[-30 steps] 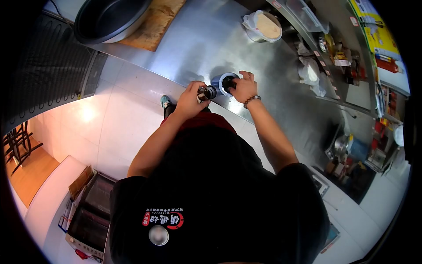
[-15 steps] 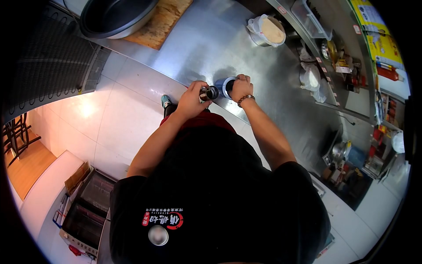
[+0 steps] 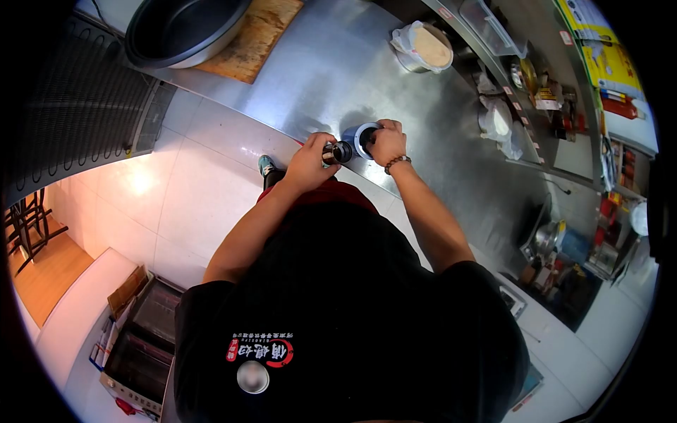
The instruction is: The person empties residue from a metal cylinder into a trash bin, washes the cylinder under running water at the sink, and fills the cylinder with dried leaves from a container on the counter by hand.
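Note:
My left hand (image 3: pixel 310 166) is closed around a small dark metal cup (image 3: pixel 337 153), held tilted with its open mouth toward the right. Just beside it, at the edge of the steel counter (image 3: pixel 430 134), is a blue cylindrical container (image 3: pixel 350 134) with a pale rim. My right hand (image 3: pixel 389 144), with a beaded bracelet at the wrist, is curled over the right side of that rim. Its fingertips reach the dark opening and are partly hidden. The cup and the container are close together; I cannot tell whether they touch.
A large black basin (image 3: pixel 159 35) rests on a wooden board (image 3: pixel 264 32) at the counter's far left. A pot lined with a plastic bag (image 3: pixel 416 46) stands farther back. Shelves (image 3: pixel 539 130) with bags and boxes run along the right. A glass-topped appliance (image 3: pixel 141 356) is at lower left.
The view has shifted slightly. The dark cup has turned a little in my left hand, showing more of its mouth. My right hand's fingertips have moved slightly at the container's opening.

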Demonstrator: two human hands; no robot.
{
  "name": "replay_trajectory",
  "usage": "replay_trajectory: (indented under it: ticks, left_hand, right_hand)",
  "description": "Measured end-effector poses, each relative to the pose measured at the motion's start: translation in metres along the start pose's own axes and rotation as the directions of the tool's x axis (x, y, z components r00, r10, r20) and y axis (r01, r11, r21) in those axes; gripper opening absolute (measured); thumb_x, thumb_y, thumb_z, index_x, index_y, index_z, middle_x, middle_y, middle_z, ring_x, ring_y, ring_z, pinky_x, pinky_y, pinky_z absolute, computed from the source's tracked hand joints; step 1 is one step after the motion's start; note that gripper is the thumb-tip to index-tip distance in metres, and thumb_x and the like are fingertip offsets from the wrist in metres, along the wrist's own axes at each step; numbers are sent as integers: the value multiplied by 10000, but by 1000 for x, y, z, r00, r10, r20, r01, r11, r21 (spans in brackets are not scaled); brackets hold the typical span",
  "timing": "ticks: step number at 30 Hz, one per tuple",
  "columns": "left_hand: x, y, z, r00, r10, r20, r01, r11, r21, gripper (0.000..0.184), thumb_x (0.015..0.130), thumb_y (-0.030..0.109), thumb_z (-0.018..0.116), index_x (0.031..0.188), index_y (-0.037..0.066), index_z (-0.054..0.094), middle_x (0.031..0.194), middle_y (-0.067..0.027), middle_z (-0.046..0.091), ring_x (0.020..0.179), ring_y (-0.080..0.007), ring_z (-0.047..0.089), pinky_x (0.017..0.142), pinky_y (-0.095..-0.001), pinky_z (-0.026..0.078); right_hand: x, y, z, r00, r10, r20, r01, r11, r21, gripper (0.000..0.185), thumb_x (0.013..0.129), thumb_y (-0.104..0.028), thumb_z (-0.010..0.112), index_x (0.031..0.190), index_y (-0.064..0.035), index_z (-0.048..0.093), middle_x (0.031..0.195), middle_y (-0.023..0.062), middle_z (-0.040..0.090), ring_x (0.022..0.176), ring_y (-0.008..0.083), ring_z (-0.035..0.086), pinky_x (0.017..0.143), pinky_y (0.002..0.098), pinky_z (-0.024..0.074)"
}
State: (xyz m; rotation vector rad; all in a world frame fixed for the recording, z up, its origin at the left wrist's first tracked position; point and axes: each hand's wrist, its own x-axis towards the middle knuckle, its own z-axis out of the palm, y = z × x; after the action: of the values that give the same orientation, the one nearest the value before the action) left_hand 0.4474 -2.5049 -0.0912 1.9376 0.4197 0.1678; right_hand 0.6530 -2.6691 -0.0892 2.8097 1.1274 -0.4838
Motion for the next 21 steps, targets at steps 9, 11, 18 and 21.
replay_trajectory:
  ticks: [9,11,18,21]
  left_hand:
    - [11,6,8,998,31,50,-33,998,44,627,817,188,880,1346,139,548,1375,-141,603,1211,-396,669,991,-477,573]
    - [17,12,10,997,53,56,-56,996,63,621,816,195,880,1340,140,551,1368,-138,607,1200,-396,675,983,-481,576]
    - [37,29,22,993,48,106,-58,994,95,625,791,165,867,1328,122,551,1319,-134,630,1177,-415,672,957,-493,571]
    - [39,36,24,990,79,114,-93,988,124,616,796,178,866,1324,124,554,1322,-131,625,1165,-410,679,952,-501,576]
  right_hand:
    - [-14,19,-11,991,-7,-131,42,964,262,222,773,-247,875,956,-122,870,1398,63,694,1353,360,541,1118,460,492]
    - [-18,20,-21,991,-2,-136,42,956,292,234,779,-251,878,969,-115,869,1405,65,690,1351,360,541,1132,451,482]
    - [-50,10,-74,956,-67,-286,190,884,427,206,780,-233,875,949,-116,863,1347,46,704,1330,359,546,1097,463,502]
    - [-58,-1,-73,954,-112,-279,226,879,419,211,774,-228,890,956,-125,860,1359,35,690,1341,352,535,1091,474,485]
